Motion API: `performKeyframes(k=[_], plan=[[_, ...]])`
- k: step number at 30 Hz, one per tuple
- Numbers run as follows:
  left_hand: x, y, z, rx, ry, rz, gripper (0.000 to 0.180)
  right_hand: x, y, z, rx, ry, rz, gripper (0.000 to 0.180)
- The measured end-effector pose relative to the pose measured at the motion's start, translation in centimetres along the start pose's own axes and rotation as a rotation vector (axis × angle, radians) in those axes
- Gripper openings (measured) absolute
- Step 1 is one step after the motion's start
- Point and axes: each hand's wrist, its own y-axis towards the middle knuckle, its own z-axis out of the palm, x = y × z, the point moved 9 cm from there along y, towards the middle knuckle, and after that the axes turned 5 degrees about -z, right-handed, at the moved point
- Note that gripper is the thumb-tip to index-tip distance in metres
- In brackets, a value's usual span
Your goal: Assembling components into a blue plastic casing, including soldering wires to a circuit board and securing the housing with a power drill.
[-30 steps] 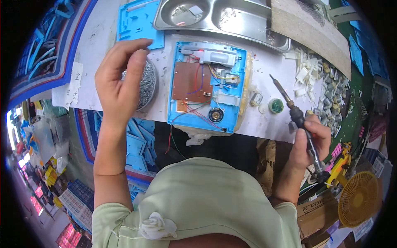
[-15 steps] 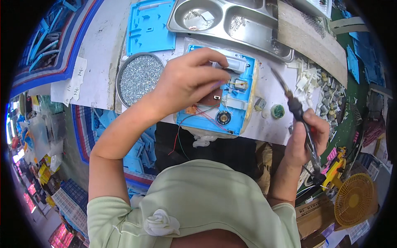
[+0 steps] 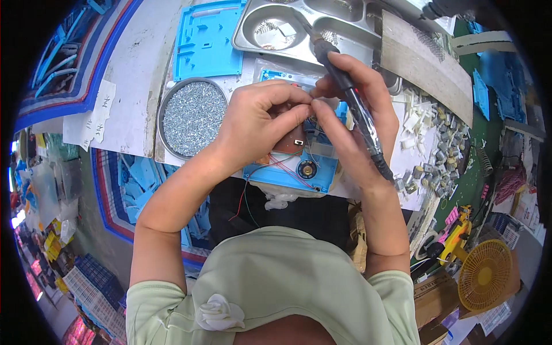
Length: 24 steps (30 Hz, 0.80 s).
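Observation:
Over an open blue plastic casing [image 3: 282, 175], my two hands meet at the fingertips. My left hand [image 3: 247, 123] is closed in a pinch, and whatever sits between its fingers is too small or hidden to name. In my right hand [image 3: 371, 123] lies a black-handled soldering iron [image 3: 347, 83], its metal tip slanting up and away over the steel tray; thumb and forefinger of this hand also press close to the left fingertips. Inside the casing show a brown circuit board [image 3: 291, 141], a round black speaker [image 3: 307, 169] and thin red wires [image 3: 283, 163]. My hands cover the casing's middle.
A round bowl of small screws [image 3: 194, 118] stands left of the casing, below a blue plastic panel [image 3: 208, 43]. Behind is a compartmented steel tray [image 3: 273, 43] with springs. Small motors [image 3: 434, 175] and white plastic parts [image 3: 415, 123] lie right, near a grey board [image 3: 425, 66].
My right hand has brought the soldering iron inward from the right to meet the left hand. My left hand stays over the casing, its fingers now pinched closer together.

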Motion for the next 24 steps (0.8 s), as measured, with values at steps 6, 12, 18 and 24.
performKeyframes(k=[6,12,18,24], plan=[[-0.8,-0.2,-0.2,-0.023,0.174,0.034,0.009,0.6,-0.9,-0.3,-0.038,-0.182,-0.069,0.053],[-0.7,-0.4,-0.1,-0.020,0.138,-0.041,0.009,-0.4,-1.7,0.3,-0.003,-0.171,-0.006,0.055],[0.1,-0.5,-0.5,0.009,0.004,-0.044,0.012,-1.0,-1.6,-0.3,-0.111,-0.007,0.036,0.048],[0.6,-0.5,-0.6,-0.021,-0.017,-0.184,0.011,-0.6,-2.2,-0.1,-0.078,-0.177,-0.051,0.057]])
